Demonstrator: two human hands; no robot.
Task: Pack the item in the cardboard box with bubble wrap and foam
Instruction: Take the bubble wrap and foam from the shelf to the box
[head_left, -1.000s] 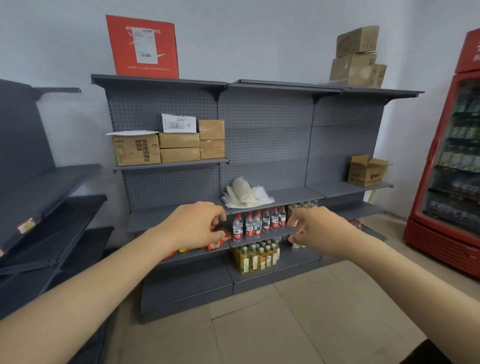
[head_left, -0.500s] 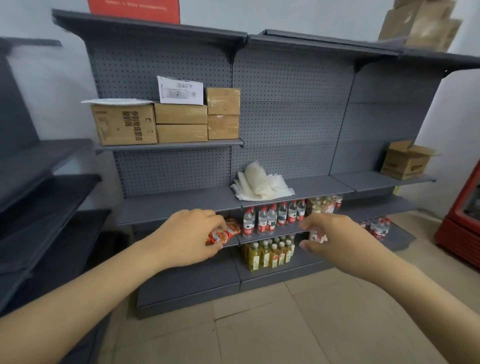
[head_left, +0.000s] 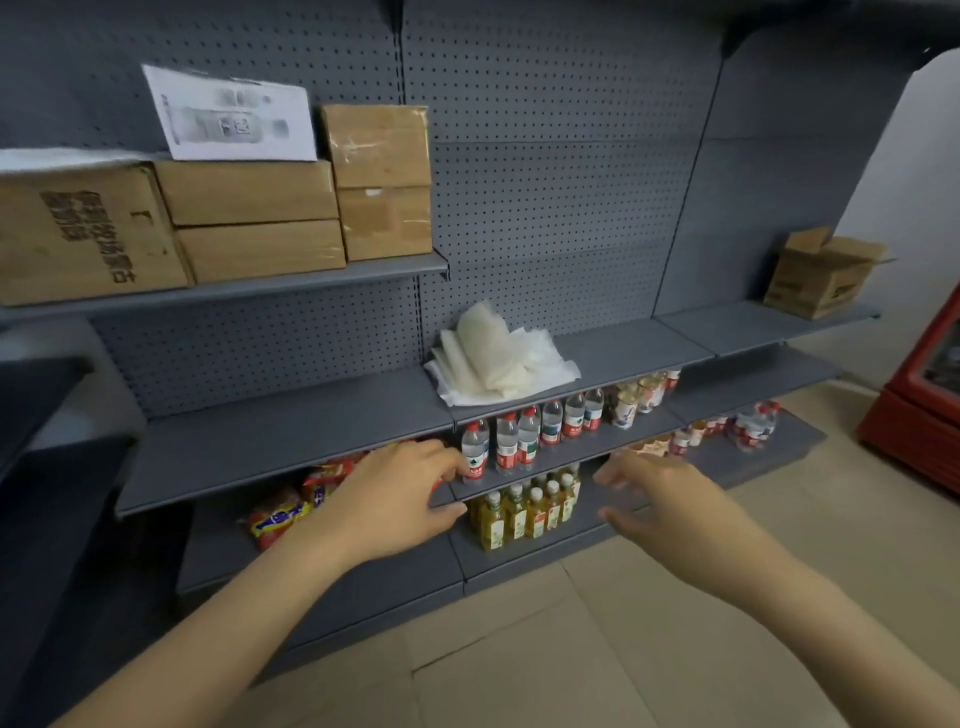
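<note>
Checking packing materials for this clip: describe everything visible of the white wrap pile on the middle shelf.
The white wrap pile is a loose heap of translucent, milky sheets, apparently plastic or foam wrap, folded and crumpled, edges splayed. It lies on the grey shelf against the pegboard back, above the water bottles. Neither hand touches it.

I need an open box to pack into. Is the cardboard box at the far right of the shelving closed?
No, the cardboard box at the far right stands on its shelf with its top flaps raised and open.
</note>
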